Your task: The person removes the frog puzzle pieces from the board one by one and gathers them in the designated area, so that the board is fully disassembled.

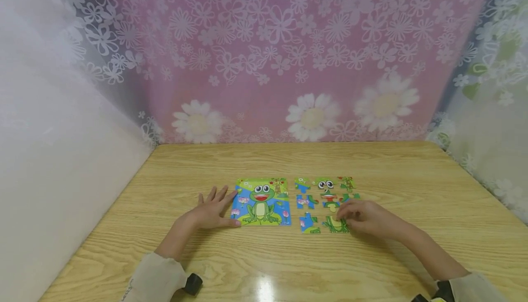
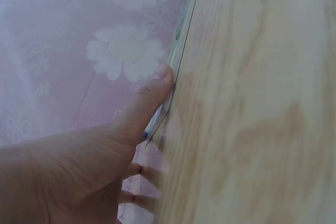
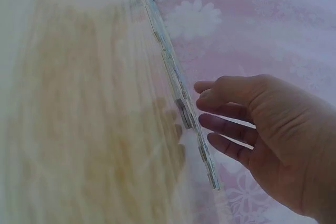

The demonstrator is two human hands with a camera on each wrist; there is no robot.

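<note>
A square frog puzzle board lies on the table, showing a whole frog on a lily pad. My left hand rests at its left side with the fingers spread; in the left wrist view the thumb lies along the board's edge. Several loose jigsaw pieces sit in spaced rows to the right of the board. My right hand hovers at the frog-legs piece, its fingers loosely bent and partly covering the pieces at the right. Nothing shows between its fingers in the right wrist view.
Among the loose pieces are a frog-eyes piece, a frog-mouth piece and a blue lower-left piece. The wooden table ends at a pink flowered curtain behind. Pale curtains hang at both sides.
</note>
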